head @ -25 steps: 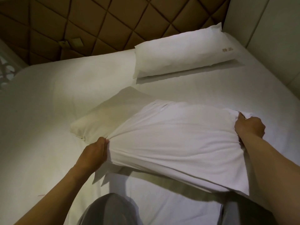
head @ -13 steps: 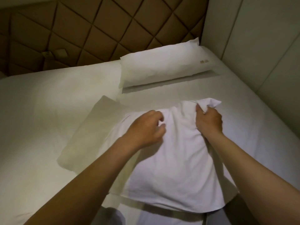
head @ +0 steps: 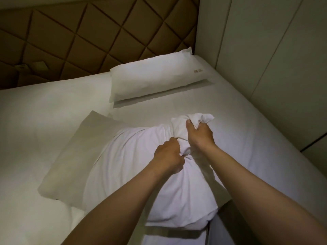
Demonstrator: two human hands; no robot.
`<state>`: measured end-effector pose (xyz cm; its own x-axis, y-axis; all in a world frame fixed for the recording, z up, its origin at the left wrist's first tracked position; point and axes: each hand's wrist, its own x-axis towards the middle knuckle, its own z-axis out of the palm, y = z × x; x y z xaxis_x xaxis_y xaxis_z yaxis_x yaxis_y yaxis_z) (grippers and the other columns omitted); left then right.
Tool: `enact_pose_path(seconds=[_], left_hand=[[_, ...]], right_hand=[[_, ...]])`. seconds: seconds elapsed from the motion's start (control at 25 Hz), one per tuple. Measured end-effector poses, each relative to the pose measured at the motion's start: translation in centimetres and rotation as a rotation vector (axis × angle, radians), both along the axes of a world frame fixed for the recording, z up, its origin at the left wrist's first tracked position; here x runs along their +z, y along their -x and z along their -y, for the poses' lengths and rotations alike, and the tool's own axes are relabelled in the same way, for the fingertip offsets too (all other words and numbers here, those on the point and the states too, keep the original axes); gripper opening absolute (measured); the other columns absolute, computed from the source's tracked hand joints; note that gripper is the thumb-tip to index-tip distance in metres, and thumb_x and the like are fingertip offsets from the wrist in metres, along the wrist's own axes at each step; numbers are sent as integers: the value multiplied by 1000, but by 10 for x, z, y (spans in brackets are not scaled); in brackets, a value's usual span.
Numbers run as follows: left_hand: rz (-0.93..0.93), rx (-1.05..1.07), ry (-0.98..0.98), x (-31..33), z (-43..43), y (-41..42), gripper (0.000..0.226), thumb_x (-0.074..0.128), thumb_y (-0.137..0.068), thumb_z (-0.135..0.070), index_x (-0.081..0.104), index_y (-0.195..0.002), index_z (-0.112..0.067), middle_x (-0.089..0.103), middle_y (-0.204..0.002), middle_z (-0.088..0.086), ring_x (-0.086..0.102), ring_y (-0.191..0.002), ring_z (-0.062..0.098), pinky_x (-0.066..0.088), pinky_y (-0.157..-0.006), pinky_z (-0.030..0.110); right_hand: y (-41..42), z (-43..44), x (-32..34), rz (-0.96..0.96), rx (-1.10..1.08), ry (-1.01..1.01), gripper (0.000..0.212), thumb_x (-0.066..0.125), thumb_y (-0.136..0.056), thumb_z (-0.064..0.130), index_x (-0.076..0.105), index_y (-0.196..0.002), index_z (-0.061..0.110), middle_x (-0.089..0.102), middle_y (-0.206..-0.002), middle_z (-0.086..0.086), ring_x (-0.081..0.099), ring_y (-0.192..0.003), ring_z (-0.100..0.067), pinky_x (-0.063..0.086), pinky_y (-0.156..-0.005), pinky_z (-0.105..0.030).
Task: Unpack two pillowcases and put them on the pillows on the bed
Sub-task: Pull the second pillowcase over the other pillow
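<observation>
A white pillowcase (head: 141, 174) covers the near part of a beige pillow (head: 74, 151) lying slantwise on the bed in front of me. My right hand (head: 199, 134) grips a bunched corner of the pillowcase at its far right. My left hand (head: 168, 156) pinches gathered fabric just beside the right wrist. The pillow's far left half is bare. A second pillow (head: 155, 78), in a white case with a small gold mark, lies by the headboard.
The white bed sheet (head: 44, 103) spreads to the left and right. A brown quilted headboard (head: 88, 41) stands behind, with a pale panelled wall (head: 265, 50) along the bed's right side. The bed's near edge is by my legs.
My left hand left the pillowcase's left edge and moved right, up beside my right hand. Both hands now bunch fabric at the far right. The view has shifted rightward.
</observation>
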<state>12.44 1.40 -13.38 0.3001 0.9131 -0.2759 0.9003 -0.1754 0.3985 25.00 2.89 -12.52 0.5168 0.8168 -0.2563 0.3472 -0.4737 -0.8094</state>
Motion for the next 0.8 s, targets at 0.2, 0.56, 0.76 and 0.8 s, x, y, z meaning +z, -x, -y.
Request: enact_pose_path(seconds=[0.2,0.56,0.76,0.8], left_hand=[[188,153,-76,8,-23,7,23,52,-83,-26,51,-102,-13,61,-108,11,59,-93,31,44,-73,31],[362,419,-434,67,-124,-6,15,53,-85,-18,49,-96,-9,54,-94,5,55,-86,28,41,-72,31],[218,257,-188,33,-138,-34,53,58,-89,-28,39,-135,-8,50,-133,17,53,-119,35,44,-94,34],[172,116,-159,20,-129,-43,65,61,-88,-36,33,-142,-11,43,-140,16,48,-124,33,42,-99,35]], right_hand=[[-50,16,1,-204,185,42,51,53,-90,57,58,-124,20,62,-123,-1,62,-105,-24,52,-94,-43],[-34,12,10,-627,202,-40,53,64,-81,60,53,-126,33,65,-119,4,66,-101,-23,60,-76,-42],[-46,-15,-31,-394,-104,-281,24,70,-84,22,61,-106,24,66,-101,5,65,-83,-13,53,-65,-22],[-51,-14,-47,-384,-185,-270,19,68,-85,19,62,-104,23,67,-100,4,65,-85,-15,52,-68,-24]])
